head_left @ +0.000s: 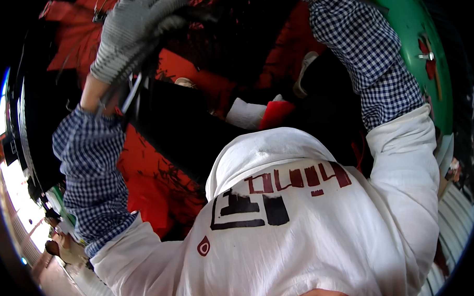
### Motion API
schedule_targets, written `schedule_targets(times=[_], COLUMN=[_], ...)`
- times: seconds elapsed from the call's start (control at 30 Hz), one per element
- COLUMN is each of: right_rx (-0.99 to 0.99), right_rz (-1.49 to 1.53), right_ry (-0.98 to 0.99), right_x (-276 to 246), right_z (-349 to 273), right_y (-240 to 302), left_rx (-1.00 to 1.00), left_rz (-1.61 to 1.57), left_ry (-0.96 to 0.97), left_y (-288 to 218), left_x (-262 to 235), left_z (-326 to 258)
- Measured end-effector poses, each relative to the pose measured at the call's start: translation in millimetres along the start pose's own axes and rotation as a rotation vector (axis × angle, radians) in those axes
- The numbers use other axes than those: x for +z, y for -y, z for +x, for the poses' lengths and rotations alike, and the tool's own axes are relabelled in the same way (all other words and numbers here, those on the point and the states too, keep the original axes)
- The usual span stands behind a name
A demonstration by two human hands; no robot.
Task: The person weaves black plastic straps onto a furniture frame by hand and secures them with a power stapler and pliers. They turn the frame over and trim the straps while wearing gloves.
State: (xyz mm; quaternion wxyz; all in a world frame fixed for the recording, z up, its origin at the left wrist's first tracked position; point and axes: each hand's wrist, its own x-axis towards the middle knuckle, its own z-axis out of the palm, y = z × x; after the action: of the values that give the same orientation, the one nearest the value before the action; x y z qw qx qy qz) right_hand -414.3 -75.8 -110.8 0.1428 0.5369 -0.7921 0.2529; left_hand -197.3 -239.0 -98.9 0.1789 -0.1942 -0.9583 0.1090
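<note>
My left hand (pixel 134 31) wears a grey knit glove and is raised at the upper left, blurred. Its fingers curl over a black part (pixel 190 16) of a red and black machine. A thin pale rod (pixel 133 94) runs down beside my wrist. A blue-and-white checked sleeve cover (pixel 92 174) wraps my left forearm over a white printed shirt (pixel 302 234). My right forearm (pixel 369 54), in the same checked cover, reaches up past the top edge, so my right hand is hidden.
Red machine panels (pixel 155 187) and a black slanted panel (pixel 179 124) lie close in front of my chest. A green round cover (pixel 415 21) with a bolt curves at the right. A white and red bundle (pixel 256 115) sits mid-frame. Another person (pixel 65 248) is at the lower left.
</note>
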Motion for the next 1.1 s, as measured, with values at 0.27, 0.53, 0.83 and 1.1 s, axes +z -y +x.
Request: schedule_targets(times=[0.27,0.53,0.83,1.1], right_rx=[0.186,0.149,0.086,0.177], right_rz=[-0.041,-0.036,-0.205,-0.026], right_ry=[-0.098,-0.154,-0.105,-0.122], right_x=[20.1,36.9,42.4,36.2], right_z=[18.9,45.5,83.0,82.1], right_y=[6.0,-13.4,-31.9,-20.2], left_rx=[-0.490,-0.451,-0.439,-0.317], left_rz=[-0.049,0.261,0.317,0.334], left_ry=[-0.053,0.149,0.166,0.076], left_y=[44.2,110.6,117.0,131.0], left_x=[19.0,52.7,42.7,46.3], left_z=[-43.1,-37.8,-9.0,-27.3])
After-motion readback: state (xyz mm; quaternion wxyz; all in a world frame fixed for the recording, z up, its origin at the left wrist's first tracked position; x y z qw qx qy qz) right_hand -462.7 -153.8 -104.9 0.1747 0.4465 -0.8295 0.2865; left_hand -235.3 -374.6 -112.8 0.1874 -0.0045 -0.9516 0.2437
